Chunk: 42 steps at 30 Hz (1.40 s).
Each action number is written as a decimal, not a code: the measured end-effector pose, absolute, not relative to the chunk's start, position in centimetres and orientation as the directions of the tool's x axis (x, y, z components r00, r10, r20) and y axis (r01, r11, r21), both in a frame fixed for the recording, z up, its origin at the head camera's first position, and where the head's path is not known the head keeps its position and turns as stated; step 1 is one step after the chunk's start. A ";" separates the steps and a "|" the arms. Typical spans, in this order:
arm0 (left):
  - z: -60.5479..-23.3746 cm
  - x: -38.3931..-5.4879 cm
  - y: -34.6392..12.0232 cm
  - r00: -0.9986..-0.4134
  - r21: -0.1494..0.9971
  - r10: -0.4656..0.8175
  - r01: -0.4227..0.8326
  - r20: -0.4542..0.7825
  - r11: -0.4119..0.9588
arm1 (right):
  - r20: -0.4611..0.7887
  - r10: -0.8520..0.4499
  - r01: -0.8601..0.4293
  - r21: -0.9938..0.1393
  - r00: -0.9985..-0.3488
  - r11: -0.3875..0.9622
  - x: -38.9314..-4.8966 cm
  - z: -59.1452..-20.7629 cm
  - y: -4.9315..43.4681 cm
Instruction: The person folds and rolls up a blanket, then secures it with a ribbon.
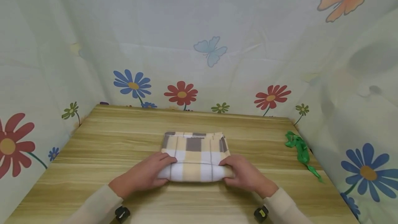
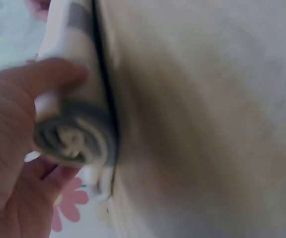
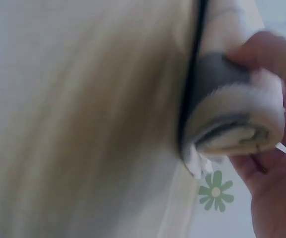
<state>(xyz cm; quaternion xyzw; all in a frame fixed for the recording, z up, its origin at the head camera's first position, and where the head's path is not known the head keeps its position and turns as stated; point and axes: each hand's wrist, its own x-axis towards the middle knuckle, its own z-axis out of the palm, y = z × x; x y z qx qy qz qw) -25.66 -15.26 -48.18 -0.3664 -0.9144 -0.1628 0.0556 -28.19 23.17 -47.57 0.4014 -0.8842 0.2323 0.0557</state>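
A plaid cloth (image 1: 193, 158) in white, yellow and brown lies on the wooden table, its near part rolled up and its far part flat. My left hand (image 1: 152, 172) grips the left end of the roll, and my right hand (image 1: 244, 174) grips the right end. The left wrist view shows the spiral end of the cloth roll (image 2: 73, 141) between thumb and fingers. Seen from the right wrist, the other end of the roll (image 3: 232, 131) is looser, with the thumb over its top and fingers on the far side.
A crumpled green ribbon (image 1: 301, 151) lies near the right edge of the wooden table (image 1: 124, 137). Light curtains (image 1: 149, 27) printed with flowers and butterflies surround the table at the back and sides. Black bands (image 1: 122, 213) sit at both wrists.
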 end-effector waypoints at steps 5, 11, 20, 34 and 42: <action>-48.2 -25.8 -16.6 -0.778 0.566 0.610 0.575 0.153 0.591 | 0.143 -0.649 -0.573 -0.632 -0.747 0.521 -28.3 -47.1 23.9; -48.2 -26.4 -17.0 -0.871 0.771 0.490 0.333 0.030 0.543 | -0.015 -0.560 -0.347 -0.770 -0.828 0.535 -29.2 -47.0 24.2; -48.1 -27.5 -15.6 -0.977 0.671 0.212 0.160 0.003 0.724 | -0.080 -0.302 -0.125 -0.789 -0.950 0.602 -30.3 -47.3 22.8; -48.3 -28.0 -14.7 -0.925 0.399 0.265 0.360 0.273 0.843 | 0.079 -0.195 -0.197 -0.671 -0.978 0.715 -30.7 -48.0 21.9; -47.5 -27.2 -15.2 -0.565 0.060 0.686 0.790 0.458 0.610 | 0.491 -0.618 -0.788 -0.329 -0.614 0.521 -29.9 -47.2 23.5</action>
